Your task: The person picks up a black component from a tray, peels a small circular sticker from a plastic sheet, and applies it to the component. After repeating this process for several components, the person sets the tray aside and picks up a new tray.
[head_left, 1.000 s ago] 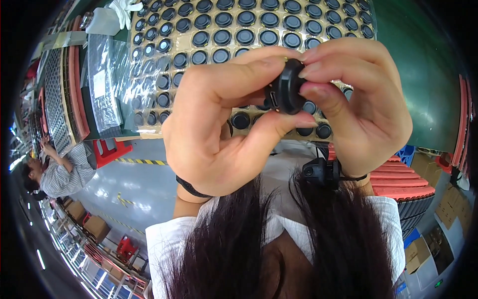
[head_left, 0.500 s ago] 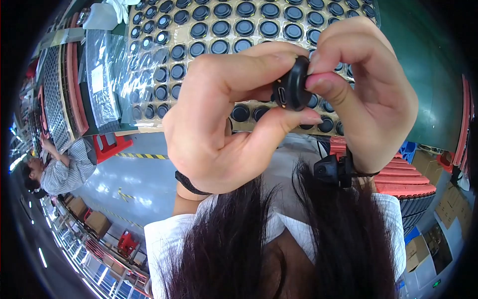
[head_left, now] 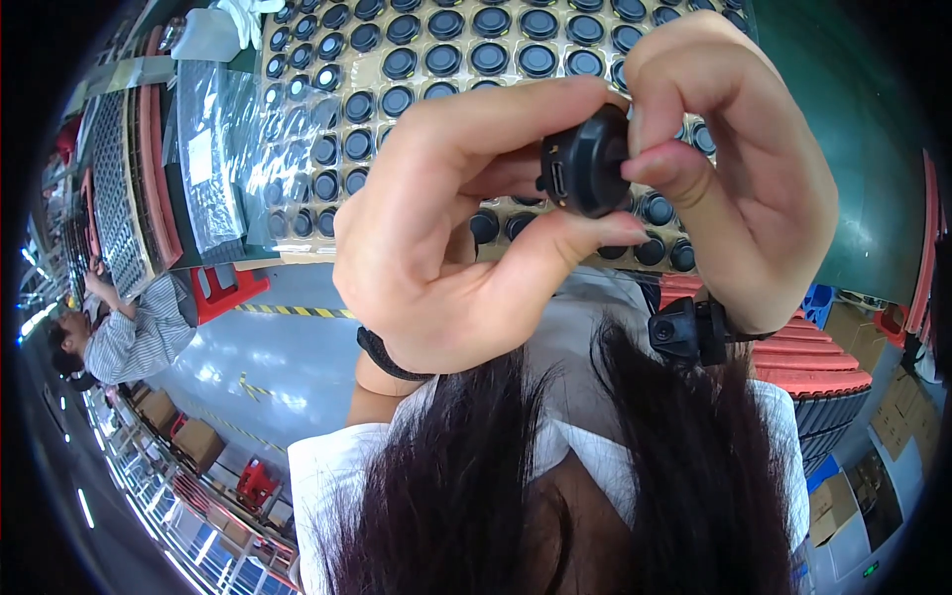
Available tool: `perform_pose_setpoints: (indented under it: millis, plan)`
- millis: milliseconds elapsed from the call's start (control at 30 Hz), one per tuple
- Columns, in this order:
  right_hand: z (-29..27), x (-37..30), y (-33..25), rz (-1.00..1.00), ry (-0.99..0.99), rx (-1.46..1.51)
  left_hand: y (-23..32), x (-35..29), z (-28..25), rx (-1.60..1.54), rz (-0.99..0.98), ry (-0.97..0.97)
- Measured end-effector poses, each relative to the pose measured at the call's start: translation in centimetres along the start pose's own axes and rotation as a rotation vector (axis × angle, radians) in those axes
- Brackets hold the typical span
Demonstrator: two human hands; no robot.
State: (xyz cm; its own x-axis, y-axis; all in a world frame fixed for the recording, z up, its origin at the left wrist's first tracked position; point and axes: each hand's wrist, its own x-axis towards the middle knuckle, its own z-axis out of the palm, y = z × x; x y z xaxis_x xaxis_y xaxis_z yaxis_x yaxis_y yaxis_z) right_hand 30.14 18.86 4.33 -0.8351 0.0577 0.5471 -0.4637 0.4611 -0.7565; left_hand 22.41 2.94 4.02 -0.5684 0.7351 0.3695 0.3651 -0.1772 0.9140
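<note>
Vs. the frame half a sec ago, my rt hand (head_left: 734, 169) has shifted a bit up and to the right, and the black disc (head_left: 602, 164) has crept the same way w/ my L hand (head_left: 426, 238). Against the earliest frame, fewer of my rt fingertips are on the disc's face.

Step in hand, as I judge it: working at that face w/ my rt fingertips while L steadies the part. Next move prob. calls for L staying firm on the rim, w/ rt thumb + index kept tight so the disc doesn't twist or slip.

Pose: L hand curves in a big C, index over the top edge, thumb under the bottom, so it's closed round the disc, gap filled by it. Disc stands on edge, its slot (head_left: 558, 181) facing L, flat face toward my rt hand. Rt hand is raised, wrist bent, thumb + index nearly together right at that face, other fingers curled behind; can't tell if they've got hold of anything thin, or just press. Both wrists come up from below, black band (head_left: 382, 352) on L, small black block (head_left: 684, 332) at rt.

Disc is held up over the near side of the tray (head_left: 369, 71), which sits on the green worktop (head_left: 873, 218) w/ rows of similar discs.
</note>
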Motion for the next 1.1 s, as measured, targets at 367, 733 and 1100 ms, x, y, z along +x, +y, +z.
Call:
perform_pose_setpoints:
  millis: [367, 733, 1100]
  plan:
    - [0.6, -0.5, -1.5, -0.087, 0.281, -0.011, -0.4, 1.0, -0.5, -0.432, -0.062, 0.192]
    - [0.9, -0.5, -1.0, 0.062, 0.280, 0.111, 0.1, 1.1, 0.5, -0.434, -0.124, 0.316]
    - [1.4, -0.8, -1.2, 0.214, 0.300, 0.228, 0.2, 1.1, 0.4, -0.442, -0.158, 0.312]
